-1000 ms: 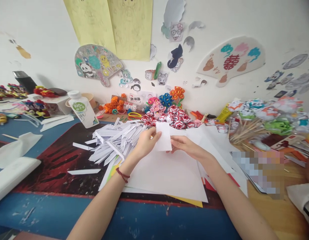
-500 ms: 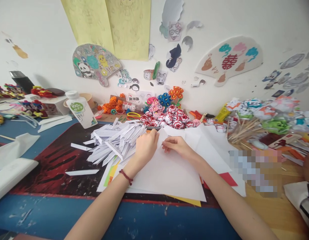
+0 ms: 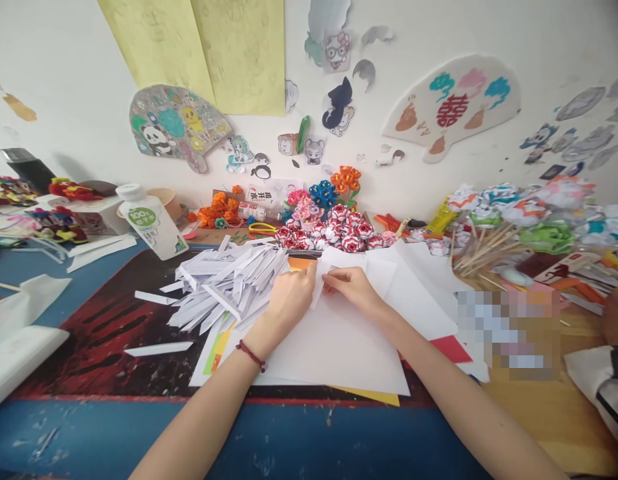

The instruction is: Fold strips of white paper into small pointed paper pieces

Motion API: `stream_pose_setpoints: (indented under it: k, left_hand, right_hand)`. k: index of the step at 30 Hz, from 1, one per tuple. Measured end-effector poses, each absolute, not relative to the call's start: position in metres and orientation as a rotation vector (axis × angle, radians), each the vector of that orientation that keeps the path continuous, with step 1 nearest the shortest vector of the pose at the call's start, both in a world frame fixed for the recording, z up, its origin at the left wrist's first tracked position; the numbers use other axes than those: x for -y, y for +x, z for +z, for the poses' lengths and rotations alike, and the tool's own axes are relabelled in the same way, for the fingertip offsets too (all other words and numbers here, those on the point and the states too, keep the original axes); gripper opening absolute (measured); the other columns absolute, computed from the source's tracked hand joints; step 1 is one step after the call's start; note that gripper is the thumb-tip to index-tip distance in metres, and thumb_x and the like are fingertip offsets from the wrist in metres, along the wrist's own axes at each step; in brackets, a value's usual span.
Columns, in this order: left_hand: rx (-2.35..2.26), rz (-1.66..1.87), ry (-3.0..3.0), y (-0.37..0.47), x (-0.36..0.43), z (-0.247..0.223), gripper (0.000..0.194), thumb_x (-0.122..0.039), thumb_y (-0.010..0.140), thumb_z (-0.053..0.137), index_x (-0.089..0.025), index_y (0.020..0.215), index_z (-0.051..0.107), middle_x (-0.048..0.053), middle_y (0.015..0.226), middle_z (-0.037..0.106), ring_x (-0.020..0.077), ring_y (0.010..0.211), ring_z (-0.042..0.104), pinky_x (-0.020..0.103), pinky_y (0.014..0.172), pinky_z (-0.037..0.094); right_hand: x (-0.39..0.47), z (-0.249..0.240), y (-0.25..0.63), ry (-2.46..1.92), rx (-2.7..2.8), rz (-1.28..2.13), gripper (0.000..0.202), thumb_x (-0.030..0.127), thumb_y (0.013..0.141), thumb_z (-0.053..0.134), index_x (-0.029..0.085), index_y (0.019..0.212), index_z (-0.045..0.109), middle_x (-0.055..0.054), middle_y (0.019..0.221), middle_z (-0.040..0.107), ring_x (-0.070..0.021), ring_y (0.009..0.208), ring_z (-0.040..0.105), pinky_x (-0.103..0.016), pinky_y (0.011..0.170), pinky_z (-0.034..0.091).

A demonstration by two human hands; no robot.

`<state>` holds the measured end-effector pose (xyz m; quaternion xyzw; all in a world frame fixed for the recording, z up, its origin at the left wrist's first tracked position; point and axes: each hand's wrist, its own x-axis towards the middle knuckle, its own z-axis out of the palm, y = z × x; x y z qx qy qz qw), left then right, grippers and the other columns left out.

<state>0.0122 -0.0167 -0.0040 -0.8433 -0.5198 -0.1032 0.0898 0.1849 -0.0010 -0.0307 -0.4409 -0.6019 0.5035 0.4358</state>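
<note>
My left hand (image 3: 291,292), with a dark red cord on its wrist, is closed with its fingers pinched at the edge of a small piece of white paper (image 3: 317,291). On the other side of that piece, my right hand (image 3: 356,291) pinches it between thumb and fingers. Both hands are over a stack of large white sheets (image 3: 349,353), with coloured sheets showing at its edges. Left of my left hand lies a heap of folded white paper strips (image 3: 223,283). One loose folded strip (image 3: 159,349) rests apart on the dark mat.
A white bottle (image 3: 153,223) stands behind the mat at left. Red-and-white flowers (image 3: 339,230) line the wall side. On the right are paper flowers on sticks (image 3: 489,227) and a blurred-out patch. Part of another person (image 3: 599,380) shows at the right edge.
The view has shifted slightly, so most things appear further left. More of the small white paper now shows between my hands, which stay close together.
</note>
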Motion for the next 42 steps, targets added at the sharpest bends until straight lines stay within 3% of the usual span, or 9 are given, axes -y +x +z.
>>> stream_pose_setpoints:
  k: [7,10,14,19,22,25,31,36,42]
  left_hand:
    - [1.349,-0.219,-2.502,0.019,0.020,-0.011,0.052,-0.010,0.090,0.035,-0.001,0.141,0.031,0.014,0.086,0.066,0.0235,0.082,0.064,0.032,0.069,0.045]
    - [1.329,-0.306,-2.513,0.024,0.022,-0.014,0.053,-0.010,0.090,0.035,-0.003,0.142,0.031,0.018,0.105,0.065,0.0239,0.091,0.062,0.033,0.076,0.045]
    - [1.320,-0.470,-2.544,0.027,0.023,-0.017,0.054,-0.009,0.089,0.033,-0.005,0.143,0.029,0.023,0.142,0.042,0.0267,0.112,0.056,0.036,0.088,0.044]
    - [1.311,-0.682,-2.671,0.028,0.022,-0.020,0.054,-0.015,0.091,0.034,-0.006,0.144,0.026,0.022,0.151,0.027,0.0290,0.130,0.043,0.042,0.100,0.039]
    - [1.325,-0.847,-2.831,0.028,0.022,-0.019,0.055,-0.018,0.092,0.035,-0.007,0.145,0.024,0.021,0.151,0.028,0.0275,0.134,0.038,0.045,0.105,0.037]
    - [1.377,-1.122,-2.951,0.027,0.021,-0.015,0.052,-0.023,0.095,0.035,-0.009,0.144,0.028,0.020,0.144,0.042,0.0249,0.129,0.045,0.042,0.104,0.039]
    - [1.736,-1.746,-2.834,0.022,0.015,-0.005,0.035,-0.029,0.093,0.044,-0.017,0.125,0.054,0.010,0.121,0.064,0.0194,0.107,0.061,0.030,0.086,0.050]
    - [1.829,-1.795,-2.781,0.018,0.008,-0.006,0.025,-0.033,0.087,0.055,-0.018,0.102,0.068,0.004,0.096,0.072,0.0141,0.077,0.063,0.022,0.066,0.048]
    - [1.863,-1.844,-2.739,0.017,0.006,-0.008,0.027,-0.035,0.087,0.054,-0.017,0.098,0.071,0.004,0.094,0.073,0.0142,0.076,0.063,0.023,0.069,0.047]
  right_hand:
    - [0.004,-0.028,0.185,-1.097,1.436,1.279,0.037,0.050,0.066,0.075,0.014,0.072,0.073,-0.005,0.068,0.069,-0.0204,0.066,0.065,-0.034,0.068,0.054]
    - [0.004,-0.028,0.184,-1.059,1.411,1.344,0.039,0.053,0.067,0.074,0.014,0.074,0.073,-0.004,0.071,0.069,-0.0200,0.070,0.066,-0.034,0.072,0.054]
    - [0.004,-0.027,0.181,-1.014,1.332,1.366,0.044,0.058,0.074,0.066,0.014,0.078,0.074,-0.005,0.072,0.069,-0.0185,0.068,0.064,-0.035,0.073,0.054]
    - [0.003,-0.026,0.182,-1.001,1.347,1.312,0.044,0.056,0.076,0.065,0.013,0.078,0.073,-0.006,0.071,0.068,-0.0173,0.068,0.062,-0.031,0.066,0.052]
    - [0.003,-0.025,0.186,-1.001,1.353,1.278,0.040,0.053,0.077,0.066,0.014,0.072,0.070,-0.005,0.071,0.066,-0.0163,0.068,0.061,-0.029,0.064,0.050]
    - [0.002,-0.024,0.188,-0.989,1.367,1.236,0.037,0.050,0.078,0.066,0.014,0.066,0.067,-0.004,0.069,0.064,-0.0144,0.064,0.059,-0.028,0.064,0.049]
    - [0.004,-0.018,0.186,-0.998,1.481,1.157,0.040,0.054,0.078,0.063,0.015,0.073,0.070,-0.004,0.066,0.063,-0.0164,0.063,0.059,-0.030,0.063,0.049]
    - [0.010,-0.011,0.184,-1.000,1.597,1.031,0.039,0.052,0.082,0.059,0.017,0.067,0.067,-0.004,0.067,0.062,-0.0173,0.068,0.059,-0.030,0.069,0.049]
    - [0.012,-0.011,0.183,-1.012,1.616,1.066,0.040,0.055,0.080,0.061,0.017,0.071,0.068,-0.006,0.070,0.066,-0.0187,0.069,0.062,-0.032,0.070,0.051]
